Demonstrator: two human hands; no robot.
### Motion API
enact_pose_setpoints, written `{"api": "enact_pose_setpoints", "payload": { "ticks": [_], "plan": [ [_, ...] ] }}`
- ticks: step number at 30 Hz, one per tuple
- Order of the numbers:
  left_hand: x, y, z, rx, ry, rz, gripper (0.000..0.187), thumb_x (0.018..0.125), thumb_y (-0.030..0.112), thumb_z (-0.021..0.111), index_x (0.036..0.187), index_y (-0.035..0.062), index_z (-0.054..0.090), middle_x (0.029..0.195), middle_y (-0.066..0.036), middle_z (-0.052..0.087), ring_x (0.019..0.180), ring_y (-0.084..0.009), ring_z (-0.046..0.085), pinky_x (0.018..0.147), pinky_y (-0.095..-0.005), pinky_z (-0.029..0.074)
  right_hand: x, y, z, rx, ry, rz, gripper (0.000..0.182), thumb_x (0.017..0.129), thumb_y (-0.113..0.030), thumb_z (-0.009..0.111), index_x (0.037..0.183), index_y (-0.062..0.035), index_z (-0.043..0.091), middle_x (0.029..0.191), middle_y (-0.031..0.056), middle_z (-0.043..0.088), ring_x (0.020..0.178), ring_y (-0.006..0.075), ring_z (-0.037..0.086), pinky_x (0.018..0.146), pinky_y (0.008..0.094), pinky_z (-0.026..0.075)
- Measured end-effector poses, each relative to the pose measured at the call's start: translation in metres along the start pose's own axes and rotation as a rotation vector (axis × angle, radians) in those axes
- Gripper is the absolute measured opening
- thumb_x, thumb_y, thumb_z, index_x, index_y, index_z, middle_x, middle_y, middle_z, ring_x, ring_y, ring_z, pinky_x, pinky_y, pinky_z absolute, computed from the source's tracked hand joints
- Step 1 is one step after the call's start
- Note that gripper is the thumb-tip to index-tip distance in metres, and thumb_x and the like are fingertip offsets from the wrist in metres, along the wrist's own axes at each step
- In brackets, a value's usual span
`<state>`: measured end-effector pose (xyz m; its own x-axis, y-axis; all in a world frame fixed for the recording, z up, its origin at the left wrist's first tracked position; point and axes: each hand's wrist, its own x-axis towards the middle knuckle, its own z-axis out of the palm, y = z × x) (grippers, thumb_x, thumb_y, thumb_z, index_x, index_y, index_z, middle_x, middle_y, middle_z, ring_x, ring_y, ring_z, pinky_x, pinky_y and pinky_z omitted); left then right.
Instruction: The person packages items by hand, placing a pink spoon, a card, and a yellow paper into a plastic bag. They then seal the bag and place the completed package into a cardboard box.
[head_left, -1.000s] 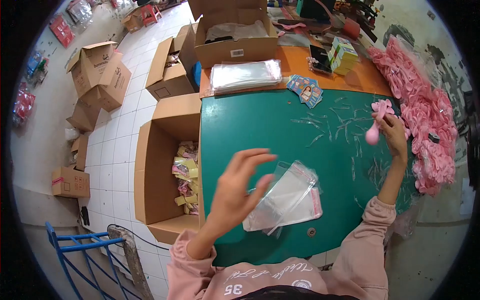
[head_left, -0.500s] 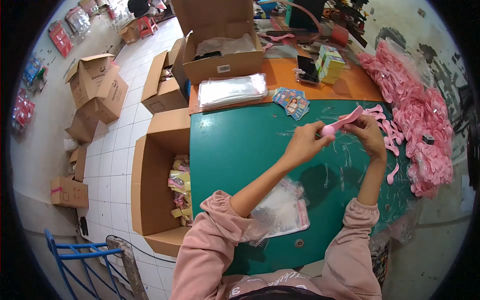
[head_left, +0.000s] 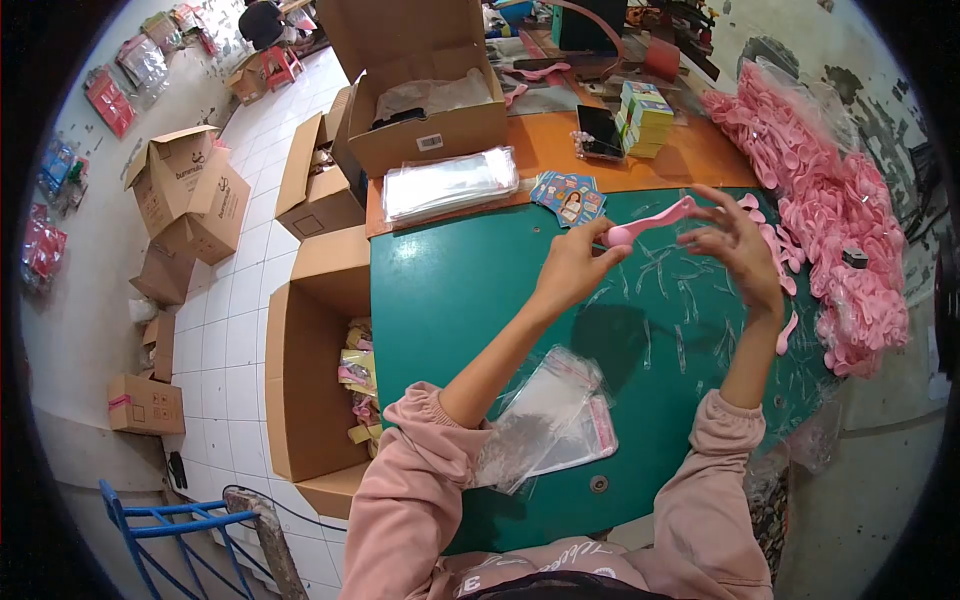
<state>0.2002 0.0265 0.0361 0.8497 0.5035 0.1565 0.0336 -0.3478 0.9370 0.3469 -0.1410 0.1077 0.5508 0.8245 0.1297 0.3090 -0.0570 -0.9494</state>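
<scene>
My left hand [head_left: 580, 262] pinches a pink spoon [head_left: 655, 219] by its rounded end, with the other end pointing up to the right. Just right of that spoon, my right hand [head_left: 737, 248] is open, fingers spread and apart from it. Several loose pink spoons [head_left: 786, 250] lie on the green table top [head_left: 460, 310] beyond my right hand. Thin clear plastic strips [head_left: 684, 345] are scattered under and around my hands. Nearer my body lies a stack of clear plastic bags [head_left: 560, 415].
A large pile of bagged pink spoons [head_left: 850, 240] lines the right side. Printed cards [head_left: 568, 200], clear sleeves [head_left: 450, 185], a phone [head_left: 600, 132] and a yellow-green stack [head_left: 645, 120] sit at the back. An open carton [head_left: 310, 380] with packed items stands at the left edge.
My right hand has let go of the spoon and its fingers have spread. My left hand has moved a little left with the spoon. The view has shifted slightly.
</scene>
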Motion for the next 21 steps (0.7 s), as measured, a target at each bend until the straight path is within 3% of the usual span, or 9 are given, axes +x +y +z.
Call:
{"api": "enact_pose_setpoints", "payload": {
  "ticks": [4, 5, 8, 11, 13, 16, 18, 19, 21],
  "plan": [
    [-0.004, 0.001, -0.005, 0.024, 0.055, -0.001, 0.028, 0.080, 0.022, 0.069, 0.098, 0.0020, 0.061, 0.088, -0.012, 0.067, 0.079, -0.0224, 0.067, 0.069, -0.0324, 0.051, 0.012, 0.014, -0.009, -0.031, -0.065, 0.057, 0.034, 0.083, -0.012, 0.063, 0.115, -0.0024, 0.057, 0.097, 0.0100, 0.063, 0.077, 0.0126, 0.062, 0.066, 0.0252, 0.049],
    [-0.006, -0.001, -0.009, 0.038, 0.094, 0.015, 0.026, 0.079, 0.019, 0.069, 0.097, 0.0019, 0.061, 0.087, -0.014, 0.066, 0.078, -0.0245, 0.067, 0.068, -0.0335, 0.051, 0.012, 0.021, -0.019, 0.033, -0.014, 0.068, 0.033, 0.083, -0.011, 0.063, 0.114, -0.0010, 0.058, 0.091, 0.0101, 0.064, 0.086, 0.0146, 0.063, 0.071, 0.0267, 0.049],
    [-0.011, -0.011, -0.016, 0.083, 0.316, 0.258, 0.020, 0.077, 0.009, 0.069, 0.093, 0.0014, 0.060, 0.086, -0.014, 0.064, 0.076, -0.0264, 0.065, 0.066, -0.0346, 0.051, 0.018, 0.113, -0.073, -0.819, 0.355, -0.104, 0.040, 0.084, -0.017, 0.062, 0.119, 0.0006, 0.054, 0.094, 0.0104, 0.064, 0.094, 0.0166, 0.062, 0.075, 0.0286, 0.048],
    [-0.019, -0.006, -0.020, 0.204, 0.486, 0.443, 0.018, 0.075, 0.003, 0.069, 0.091, 0.0025, 0.061, 0.089, -0.012, 0.063, 0.076, -0.0234, 0.064, 0.065, -0.0322, 0.052, 0.000, 0.108, -0.064, -1.453, 0.341, -0.127, 0.047, 0.088, -0.025, 0.059, 0.126, 0.0005, 0.047, 0.095, 0.0109, 0.063, 0.101, 0.0182, 0.060, 0.081, 0.0313, 0.047],
    [-0.023, 0.002, -0.018, 0.251, 0.528, 0.511, 0.018, 0.074, 0.002, 0.070, 0.090, 0.0032, 0.062, 0.093, -0.011, 0.062, 0.076, -0.0221, 0.064, 0.065, -0.0307, 0.053, -0.006, 0.016, -0.009, -0.216, 0.132, 0.176, 0.052, 0.091, -0.029, 0.054, 0.132, -0.0001, 0.041, 0.093, 0.0103, 0.061, 0.091, 0.0170, 0.062, 0.077, 0.0308, 0.049],
    [-0.033, 0.007, -0.014, 0.247, 0.480, 0.584, 0.022, 0.073, 0.002, 0.072, 0.091, 0.0037, 0.061, 0.099, -0.011, 0.060, 0.078, -0.0222, 0.064, 0.065, -0.0298, 0.053, -0.006, -0.021, 0.034, 0.355, -0.136, 0.008, 0.039, 0.093, -0.024, 0.053, 0.122, 0.0016, 0.050, 0.091, 0.0086, 0.061, 0.080, 0.0154, 0.061, 0.070, 0.0291, 0.051],
    [-0.046, 0.012, -0.016, 0.223, 0.397, 0.607, 0.025, 0.072, 0.003, 0.073, 0.094, 0.0045, 0.060, 0.104, -0.011, 0.058, 0.081, -0.0219, 0.063, 0.065, -0.0293, 0.053, -0.003, -0.018, 0.044, 0.091, -0.055, -0.015, 0.029, 0.091, -0.020, 0.055, 0.112, 0.0010, 0.054, 0.089, 0.0077, 0.060, 0.073, 0.0134, 0.059, 0.064, 0.0279, 0.050],
    [-0.055, 0.016, -0.021, 0.165, 0.323, 0.540, 0.034, 0.074, 0.004, 0.072, 0.103, 0.0038, 0.056, 0.108, -0.014, 0.053, 0.086, -0.0238, 0.061, 0.068, -0.0313, 0.053, -0.001, -0.017, 0.048, -0.043, -0.015, -0.029, 0.024, 0.090, -0.017, 0.056, 0.107, 0.0007, 0.057, 0.088, 0.0072, 0.060, 0.070, 0.0123, 0.058, 0.061, 0.0273, 0.049],
    [-0.090, 0.009, -0.031, 0.405, 0.271, 0.265, 0.043, 0.074, 0.005, 0.072, 0.111, 0.0025, 0.051, 0.107, -0.016, 0.051, 0.087, -0.0253, 0.059, 0.070, -0.0330, 0.052, -0.009, -0.030, 0.053, -0.318, 0.130, -0.059, 0.016, 0.088, -0.011, 0.056, 0.098, 0.0004, 0.057, 0.085, 0.0089, 0.059, 0.071, 0.0159, 0.059, 0.062, 0.0296, 0.048]
  ]
}}
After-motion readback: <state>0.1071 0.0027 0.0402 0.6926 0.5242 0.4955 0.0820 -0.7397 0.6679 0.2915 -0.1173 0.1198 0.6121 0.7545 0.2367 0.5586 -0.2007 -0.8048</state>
